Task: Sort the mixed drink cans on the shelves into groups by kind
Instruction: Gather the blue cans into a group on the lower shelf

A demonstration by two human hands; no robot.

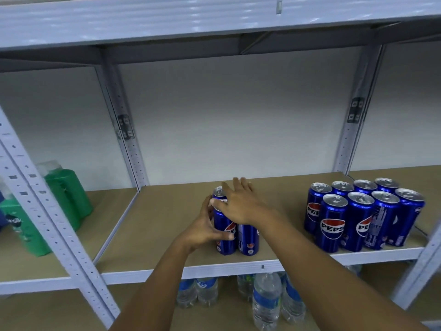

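On the middle shelf (167,211) we see a small cluster of blue Pepsi cans (248,237) standing upright near the front edge, with our left hand (205,229) curled round the left can of the cluster and our right hand (241,201) lying with straight, spread fingers over the can tops. A larger group of Pepsi cans (358,216) stands well apart to the right on the same shelf. Green packs (64,194) sit in the bay to the left, and water bottles (266,299) stand on the shelf below.

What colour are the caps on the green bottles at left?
Clear or whitish caps, blurred, seen in the head view.
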